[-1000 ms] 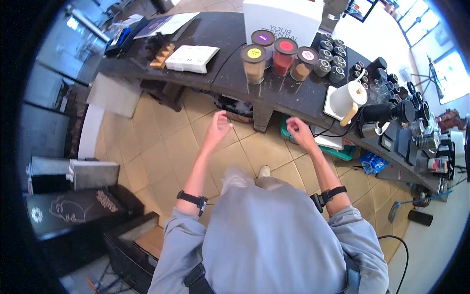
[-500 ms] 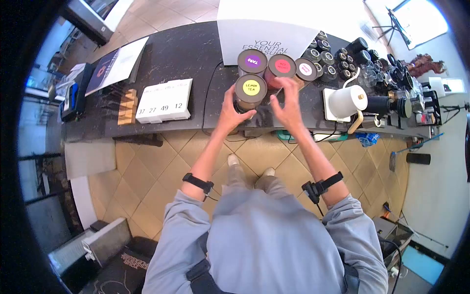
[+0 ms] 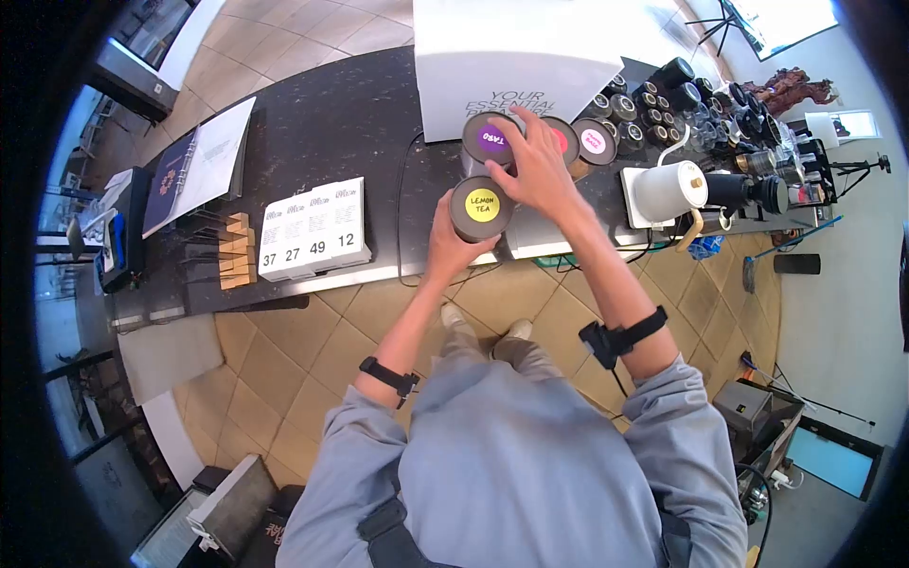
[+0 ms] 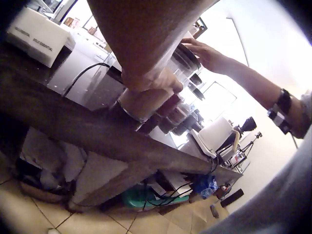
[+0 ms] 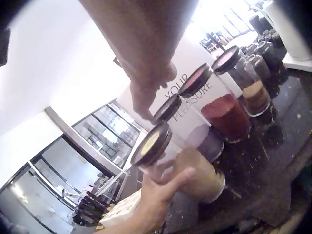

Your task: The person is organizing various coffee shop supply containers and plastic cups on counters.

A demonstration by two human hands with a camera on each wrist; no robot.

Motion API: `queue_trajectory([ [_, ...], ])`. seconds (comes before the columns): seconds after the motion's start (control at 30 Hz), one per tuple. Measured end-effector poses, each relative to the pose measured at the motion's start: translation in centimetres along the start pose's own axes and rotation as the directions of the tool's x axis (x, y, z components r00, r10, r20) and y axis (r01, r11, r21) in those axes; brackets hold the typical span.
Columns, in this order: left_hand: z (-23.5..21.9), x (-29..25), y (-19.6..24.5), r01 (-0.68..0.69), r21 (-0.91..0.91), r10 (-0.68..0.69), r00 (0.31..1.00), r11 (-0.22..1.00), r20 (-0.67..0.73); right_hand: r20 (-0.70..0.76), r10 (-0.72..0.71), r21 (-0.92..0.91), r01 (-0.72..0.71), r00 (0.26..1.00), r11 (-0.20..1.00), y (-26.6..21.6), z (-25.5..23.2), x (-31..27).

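Observation:
A tall clear jar with a dark lid and yellow "Lemon Tea" label stands at the counter's front edge. My left hand grips its side, thumb toward the right; tan powder shows in the jar in the right wrist view. Just behind it is the purple-labelled "Taro" jar. Over that lid's right side reaches my right hand, fingers spread, thumb between the two lids. To the right are a jar of red powder and a pink-labelled jar of brown powder.
Behind the jars rises a large white box. A white kettle stands to the right, near many small dark-lidded canisters. On the left are a white numbered block, wooden pieces and an open binder. A black cable crosses the counter.
Both hands have come up from below the counter edge to the jars. The left has taken hold of the lemon tea jar; the right has moved left from the red jar to the taro lid.

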State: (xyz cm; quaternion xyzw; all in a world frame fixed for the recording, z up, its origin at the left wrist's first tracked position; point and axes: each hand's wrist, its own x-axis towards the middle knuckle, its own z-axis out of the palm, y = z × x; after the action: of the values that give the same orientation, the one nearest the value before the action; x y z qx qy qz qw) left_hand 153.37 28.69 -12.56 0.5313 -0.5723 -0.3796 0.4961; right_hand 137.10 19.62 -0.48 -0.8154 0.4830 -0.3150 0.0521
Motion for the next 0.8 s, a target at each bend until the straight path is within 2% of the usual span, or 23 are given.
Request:
queue_trajectory([
  [0.03, -0.6, -0.2, 0.1, -0.024, 0.025, 0.024, 1.0, 0.999, -0.002, 0.161, -0.043, -0.059, 0.053, 0.986, 0.997, 0.3, 0.1, 0.6],
  [0.1, -1.8, -0.3, 0.6, -0.014, 0.036, 0.014, 1.0, 0.999, 0.015, 0.44, -0.085, -0.124, 0.155, 0.894, 0.98, 2.0, 0.8, 2.0],
  [0.13, -2.3, -0.5, 0.7, 0.0, 0.045, -0.002, 0.999, 0.999, 0.035, 0.443, -0.088, -0.124, 0.159, 0.892, 0.98, 2.3, 1.1, 3.1],
  [0.2, -3.0, -0.7, 0.4, -0.01, 0.048, 0.009, 1.0, 0.999, 0.019, 0.646, -0.099, -0.226, 0.314, 0.757, 0.922, 2.8, 1.5, 4.5],
  [0.27, -3.6, -1.1, 0.1, -0.018, 0.051, 0.017, 1.0, 0.999, 0.006, 0.676, -0.113, -0.185, 0.316, 0.728, 0.931, 1.9, 0.7, 5.8],
  [0.33, -4.1, -1.1, -0.1, -0.018, 0.048, 0.019, 1.0, 0.999, -0.015, 0.727, 0.01, -0.35, 0.357, 0.687, 0.866, 0.6, 0.4, 6.7],
  [0.37, -4.2, -1.1, 0.0, -0.019, 0.073, 0.02, 1.0, 0.997, -0.017, 0.666, -0.034, -0.387, 0.383, 0.745, 0.839, 0.8, 1.2, 6.1],
  [0.4, -4.3, -1.2, -0.1, -0.02, 0.072, 0.022, 1.0, 0.997, -0.018, 0.665, -0.034, -0.388, 0.384, 0.746, 0.838, 0.1, 1.3, 5.9],
  [0.47, -4.4, -1.2, -0.6, -0.049, 0.074, 0.053, 0.998, 0.996, -0.043, 0.617, 0.15, -0.536, 0.274, 0.772, 0.798, -2.4, 1.9, 5.1],
  [0.5, -4.5, -1.2, -0.7, -0.052, 0.074, 0.056, 0.997, 0.996, -0.047, 0.631, 0.244, -0.568, 0.223, 0.737, 0.792, -3.3, 1.8, 5.1],
  [0.53, -4.6, -1.2, -0.9, -0.043, 0.062, 0.046, 0.998, 0.997, -0.04, 0.631, 0.242, -0.567, 0.225, 0.738, 0.793, -2.4, 2.1, 4.7],
  [0.57, -4.7, -1.3, -1.0, -0.034, 0.052, 0.036, 0.999, 0.998, -0.031, 0.581, 0.006, -0.467, 0.327, 0.814, 0.822, -0.8, 2.5, 4.1],
  [0.6, -4.8, -1.3, -1.2, -0.036, 0.055, 0.038, 0.999, 0.998, -0.033, 0.489, -0.23, -0.375, 0.44, 0.841, 0.816, 0.4, 2.7, 4.0],
  [0.63, -4.9, -1.3, -1.3, -0.016, 0.03, 0.017, 0.999, 0.999, -0.03, 0.487, -0.231, -0.374, 0.44, 0.842, 0.816, 0.8, 2.5, 4.5],
  [0.7, -5.0, -1.4, -1.3, 0.002, 0.009, -0.002, 1.0, 1.0, -0.023, 0.714, -0.285, -0.104, 0.499, 0.64, 0.86, 1.4, 2.1, 5.7],
  [0.73, -5.1, -1.4, -1.3, -0.014, 0.054, 0.016, 0.999, 0.998, -0.041, 0.71, -0.284, -0.106, 0.497, 0.644, 0.862, 0.4, 1.5, 6.1],
  [0.8, -5.0, -1.4, -1.5, -0.032, 0.103, 0.038, 0.998, 0.994, -0.056, 0.803, -0.055, -0.27, 0.444, 0.593, 0.854, -1.6, 1.0, 6.4],
])
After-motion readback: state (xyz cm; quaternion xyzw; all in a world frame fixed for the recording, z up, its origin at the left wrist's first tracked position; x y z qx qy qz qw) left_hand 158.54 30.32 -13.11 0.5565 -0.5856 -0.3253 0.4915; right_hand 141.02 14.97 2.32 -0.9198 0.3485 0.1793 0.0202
